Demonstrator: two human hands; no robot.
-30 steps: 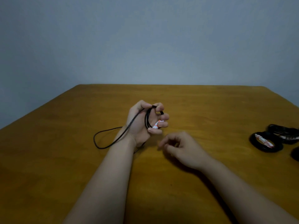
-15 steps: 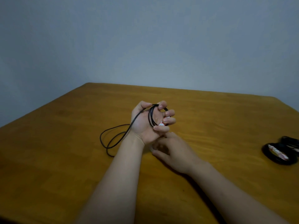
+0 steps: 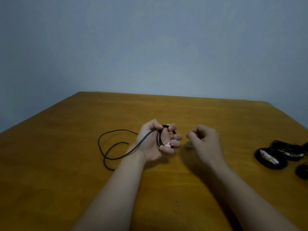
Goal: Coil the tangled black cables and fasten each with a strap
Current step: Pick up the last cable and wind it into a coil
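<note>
My left hand point(image 3: 150, 147) is raised palm up over the wooden table point(image 3: 66, 180) and grips a small coil of black cable point(image 3: 159, 136) looped through its curled fingers. A white and red strap point(image 3: 168, 144) is pinched between those fingers beside the coil. The rest of the cable point(image 3: 106, 147) trails off the wrist and lies in loose loops on the table to the left. My right hand point(image 3: 206, 140) hovers just right of the left hand, fingers curled, blurred, with no cable seen in it. A small pale blur sits at its thumb side.
At the table's right edge lie three black cable coils: one with a white and red strap point(image 3: 270, 158), one behind it point(image 3: 290, 150), and one cut off by the frame point(image 3: 302, 171). A plain grey wall stands behind the table.
My right hand has moved from under the left hand out to the right and up. The loose cable loops on the left have shifted and spread. The left hand keeps its grip.
</note>
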